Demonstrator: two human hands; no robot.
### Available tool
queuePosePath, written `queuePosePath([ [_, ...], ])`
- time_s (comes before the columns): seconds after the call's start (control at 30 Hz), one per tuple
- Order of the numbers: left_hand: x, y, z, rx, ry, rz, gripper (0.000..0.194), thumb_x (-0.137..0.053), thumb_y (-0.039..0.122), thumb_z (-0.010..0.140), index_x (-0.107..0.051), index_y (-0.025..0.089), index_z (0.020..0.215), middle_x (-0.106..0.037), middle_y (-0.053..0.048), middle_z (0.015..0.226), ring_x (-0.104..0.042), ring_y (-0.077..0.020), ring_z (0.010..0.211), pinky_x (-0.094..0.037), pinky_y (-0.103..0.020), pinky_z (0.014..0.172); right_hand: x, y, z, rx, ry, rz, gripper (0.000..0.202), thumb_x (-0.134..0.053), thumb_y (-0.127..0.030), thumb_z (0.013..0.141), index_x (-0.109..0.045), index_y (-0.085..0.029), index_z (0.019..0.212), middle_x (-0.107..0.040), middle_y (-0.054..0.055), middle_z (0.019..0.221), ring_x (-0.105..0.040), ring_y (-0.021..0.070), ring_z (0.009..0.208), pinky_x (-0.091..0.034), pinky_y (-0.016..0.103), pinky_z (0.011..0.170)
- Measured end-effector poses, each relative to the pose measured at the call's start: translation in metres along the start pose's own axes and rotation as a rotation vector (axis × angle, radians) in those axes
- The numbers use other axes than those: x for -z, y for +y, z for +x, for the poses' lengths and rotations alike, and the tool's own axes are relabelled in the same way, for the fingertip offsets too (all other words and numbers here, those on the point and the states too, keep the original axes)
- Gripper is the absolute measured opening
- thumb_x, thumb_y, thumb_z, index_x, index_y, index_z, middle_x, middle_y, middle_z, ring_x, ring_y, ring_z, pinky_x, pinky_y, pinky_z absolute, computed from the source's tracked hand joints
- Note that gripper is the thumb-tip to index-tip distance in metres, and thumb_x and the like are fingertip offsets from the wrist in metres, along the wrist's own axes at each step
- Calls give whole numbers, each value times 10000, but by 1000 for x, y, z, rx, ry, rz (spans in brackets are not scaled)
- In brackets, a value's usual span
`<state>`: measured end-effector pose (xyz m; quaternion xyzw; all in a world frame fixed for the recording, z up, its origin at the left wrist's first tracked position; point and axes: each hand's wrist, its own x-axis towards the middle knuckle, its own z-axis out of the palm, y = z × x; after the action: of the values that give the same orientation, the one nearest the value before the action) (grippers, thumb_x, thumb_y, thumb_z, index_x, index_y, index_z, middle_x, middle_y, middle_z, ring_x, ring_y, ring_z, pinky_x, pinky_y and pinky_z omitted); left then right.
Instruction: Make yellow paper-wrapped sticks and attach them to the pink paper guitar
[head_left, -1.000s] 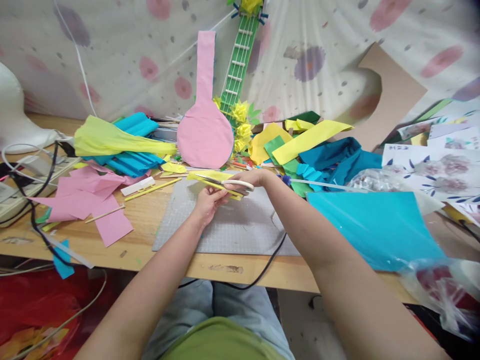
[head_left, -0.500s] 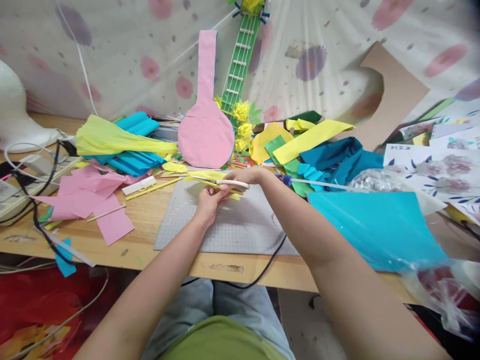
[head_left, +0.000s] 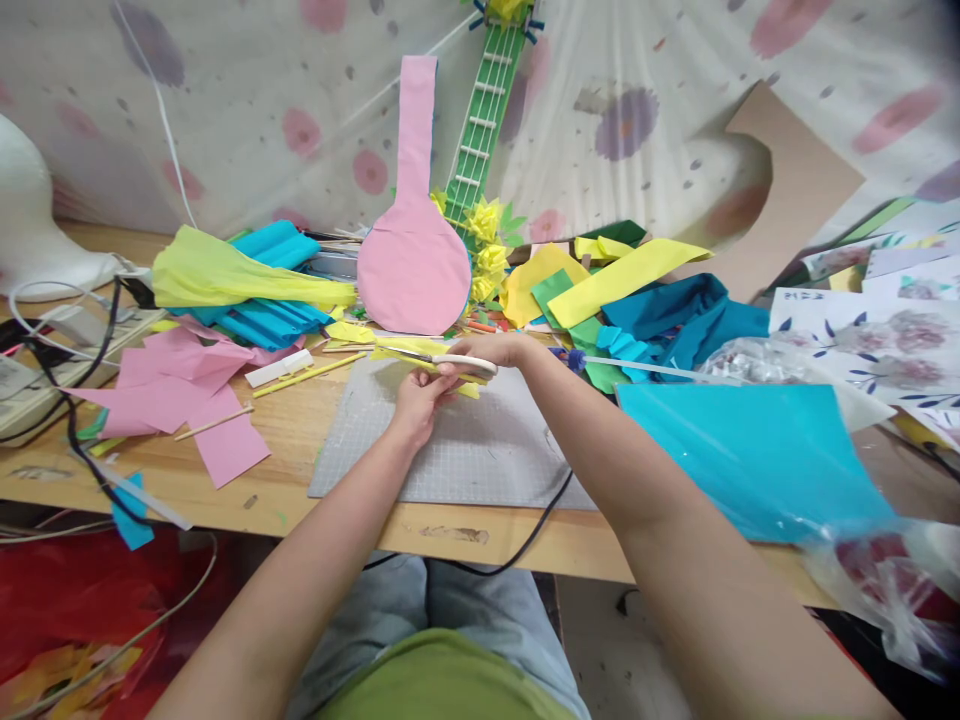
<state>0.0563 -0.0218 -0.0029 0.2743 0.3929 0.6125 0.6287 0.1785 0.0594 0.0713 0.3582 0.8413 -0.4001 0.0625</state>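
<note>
Above the grey cutting mat (head_left: 487, 460), my right hand (head_left: 491, 348) is closed on a pair of scissors (head_left: 474, 366) with white handles. Their blades point left, over a piece of yellow paper (head_left: 390, 348). My left hand (head_left: 418, 400) pinches that paper just below the blades, close to the handles. Part of the paper shows under the handles, and the fingers hide the rest. Behind the hands stands a pink paper-covered lute shape (head_left: 414, 265) with a round body and a straight neck.
A green stringed model (head_left: 484, 110) with yellow paper flowers leans at the back. Pink paper scraps (head_left: 176, 375) and a power strip (head_left: 45, 385) lie left. A blue sheet (head_left: 742, 450) lies right. A black cable (head_left: 544, 525) crosses the table's front edge.
The scissor blades look closer together than before, and the handles have shifted very slightly. Both hands keep nearly the same place over the mat.
</note>
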Motion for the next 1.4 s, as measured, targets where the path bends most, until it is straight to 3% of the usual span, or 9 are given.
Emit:
queuePosePath([
  [0.3,-1,0,1,15,-5,-12,420,-797,215,427,-496,147,711,-603,23,669,-632,-145,676,-461,-197,522,0,1,1,10,28,-53,454,-554,-507,714,-639,-109,915,-637,58,860,-521,111,711,-382,183,573],
  [0.8,-2,3,-1,33,-40,0,349,-749,148,512,-578,138,816,-634,0,740,-630,-121,665,-463,-166,485,-1,0,-3,-14,-7,108,457,-584,-573,664,-550,-118,669,-497,-25,491,-404,46,408,-308,184,395],
  [0.93,-1,4,-1,38,-49,16,298,-729,127,528,-562,128,776,-629,-2,720,-633,-121,662,-464,-155,471,-2,3,-3,-48,135,168,479,-592,-608,632,-492,-140,629,-445,-42,468,-399,42,395,-323,182,397],
  [1.07,0,4,-3,82,12,77,309,-719,111,534,-487,135,737,-616,-5,697,-633,-127,631,-472,-169,467,-6,14,6,-198,341,144,519,-543,-662,635,-507,-145,656,-477,-14,506,-437,63,428,-365,204,448],
  [1.2,5,7,-5,41,1,195,398,-729,132,526,-451,161,811,-611,3,688,-630,-141,612,-487,-208,469,-11,25,10,-322,397,-85,587,-477,-718,633,-553,-138,681,-580,59,642,-523,127,572,-376,233,537],
  [1.4,17,12,1,34,-84,275,341,-742,160,501,-500,135,739,-601,-6,665,-625,-152,655,-510,-232,511,-24,33,-14,-147,387,-154,591,-483,-684,658,-538,-143,890,-589,75,890,-509,149,737,-355,216,597],
])
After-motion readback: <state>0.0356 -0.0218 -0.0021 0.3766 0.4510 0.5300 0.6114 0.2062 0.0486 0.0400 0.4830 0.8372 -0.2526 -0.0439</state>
